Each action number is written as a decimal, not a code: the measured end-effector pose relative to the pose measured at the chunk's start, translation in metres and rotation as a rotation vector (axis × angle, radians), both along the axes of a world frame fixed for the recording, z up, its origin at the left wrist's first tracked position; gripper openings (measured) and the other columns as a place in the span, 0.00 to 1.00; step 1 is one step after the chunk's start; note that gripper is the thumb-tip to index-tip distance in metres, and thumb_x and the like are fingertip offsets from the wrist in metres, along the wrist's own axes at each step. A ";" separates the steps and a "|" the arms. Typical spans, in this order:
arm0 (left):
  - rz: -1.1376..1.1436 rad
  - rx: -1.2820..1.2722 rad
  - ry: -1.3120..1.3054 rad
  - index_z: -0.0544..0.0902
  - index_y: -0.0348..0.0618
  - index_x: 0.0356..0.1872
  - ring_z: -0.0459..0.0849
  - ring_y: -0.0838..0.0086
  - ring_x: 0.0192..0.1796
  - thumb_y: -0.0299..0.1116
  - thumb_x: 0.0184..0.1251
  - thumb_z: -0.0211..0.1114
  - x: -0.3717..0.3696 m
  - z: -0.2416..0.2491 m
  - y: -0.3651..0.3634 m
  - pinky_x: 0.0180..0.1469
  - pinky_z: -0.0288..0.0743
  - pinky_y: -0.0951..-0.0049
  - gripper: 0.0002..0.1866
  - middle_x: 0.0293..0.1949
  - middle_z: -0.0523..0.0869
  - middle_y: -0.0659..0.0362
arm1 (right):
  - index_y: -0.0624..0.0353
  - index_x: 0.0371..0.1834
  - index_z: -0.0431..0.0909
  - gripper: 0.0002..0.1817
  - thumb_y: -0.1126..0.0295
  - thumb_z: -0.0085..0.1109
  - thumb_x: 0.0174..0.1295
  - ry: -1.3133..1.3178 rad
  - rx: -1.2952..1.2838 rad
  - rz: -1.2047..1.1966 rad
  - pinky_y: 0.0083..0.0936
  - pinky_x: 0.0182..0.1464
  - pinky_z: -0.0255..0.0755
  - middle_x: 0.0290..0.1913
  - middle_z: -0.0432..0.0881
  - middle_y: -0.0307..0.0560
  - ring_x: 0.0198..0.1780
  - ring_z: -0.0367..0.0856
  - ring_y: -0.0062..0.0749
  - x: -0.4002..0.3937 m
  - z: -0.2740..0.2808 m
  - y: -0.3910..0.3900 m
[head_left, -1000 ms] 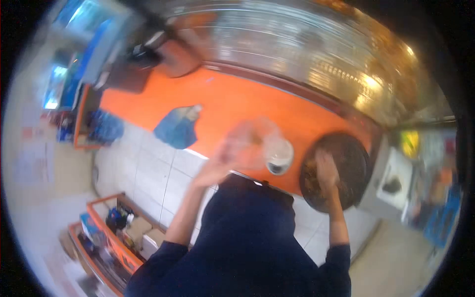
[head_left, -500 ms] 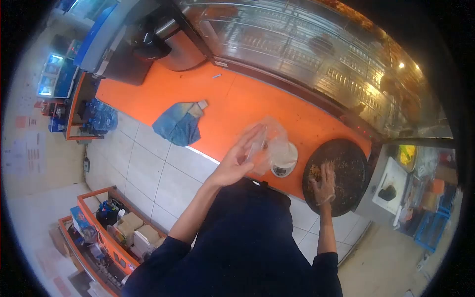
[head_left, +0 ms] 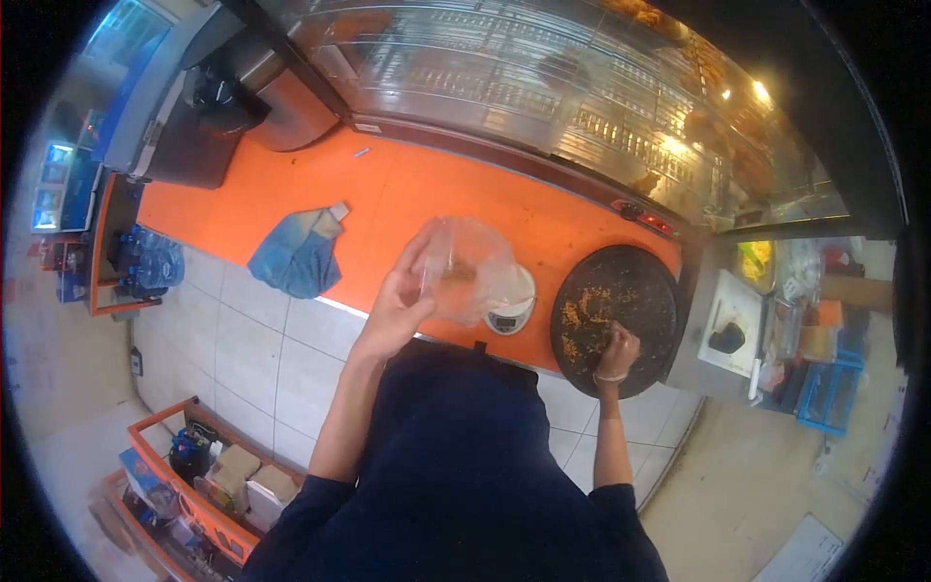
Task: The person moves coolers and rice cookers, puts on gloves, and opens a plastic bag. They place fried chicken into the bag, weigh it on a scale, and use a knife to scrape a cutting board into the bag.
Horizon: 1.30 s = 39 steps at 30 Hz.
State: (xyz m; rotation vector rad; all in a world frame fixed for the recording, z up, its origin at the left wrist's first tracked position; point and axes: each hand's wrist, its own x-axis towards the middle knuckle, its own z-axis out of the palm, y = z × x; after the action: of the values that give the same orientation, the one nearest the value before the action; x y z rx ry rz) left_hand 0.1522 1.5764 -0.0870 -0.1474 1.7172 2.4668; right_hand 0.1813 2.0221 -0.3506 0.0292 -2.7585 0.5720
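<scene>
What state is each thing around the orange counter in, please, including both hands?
Left hand: holding a clear plastic bag.
Clear plastic bag: raised, with a brownish patch visible through it.
Right hand: fingers bunched over the round black tray; contents unclear.
Round black tray: partly strewn with orange-brown crumbs.
White digital scale: partly hidden; reading illegible.
Blue cloth: crumpled.
Glass display case: lit.
</scene>
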 end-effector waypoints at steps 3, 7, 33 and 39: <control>0.005 0.002 -0.018 0.52 0.38 0.78 0.48 0.65 0.82 0.15 0.49 0.49 0.002 -0.003 -0.003 0.79 0.43 0.64 0.47 0.79 0.53 0.51 | 0.62 0.55 0.77 0.13 0.70 0.49 0.73 -0.175 -0.106 0.038 0.38 0.53 0.74 0.49 0.84 0.54 0.54 0.79 0.44 -0.006 0.023 -0.005; 0.005 -0.078 -0.034 0.53 0.40 0.79 0.61 0.78 0.73 0.16 0.53 0.50 0.005 -0.011 -0.010 0.58 0.60 0.81 0.45 0.79 0.56 0.55 | 0.60 0.64 0.75 0.19 0.69 0.50 0.71 -0.327 -0.189 0.109 0.34 0.62 0.70 0.60 0.80 0.52 0.62 0.77 0.42 -0.024 0.150 -0.074; 0.046 -0.184 -0.024 0.51 0.42 0.79 0.51 0.62 0.81 0.15 0.58 0.52 0.002 0.004 -0.023 0.76 0.58 0.62 0.44 0.80 0.54 0.54 | 0.76 0.69 0.61 0.29 0.61 0.37 0.76 -0.083 -0.322 -0.227 0.46 0.76 0.48 0.72 0.61 0.72 0.74 0.57 0.65 -0.025 0.005 -0.117; 0.129 -0.219 -0.009 0.51 0.40 0.79 0.53 0.63 0.80 0.17 0.54 0.53 0.007 0.009 -0.014 0.75 0.59 0.64 0.45 0.79 0.55 0.53 | 0.73 0.66 0.69 0.24 0.66 0.34 0.76 -0.019 -0.264 -0.073 0.41 0.75 0.54 0.69 0.69 0.67 0.73 0.63 0.61 -0.074 0.014 -0.053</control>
State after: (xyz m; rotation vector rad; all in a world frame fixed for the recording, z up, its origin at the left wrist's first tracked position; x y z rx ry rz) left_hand 0.1593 1.5621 -0.0782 -0.3001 2.0311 2.3514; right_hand 0.1069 1.9695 -0.3367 -0.1373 -2.6661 0.9138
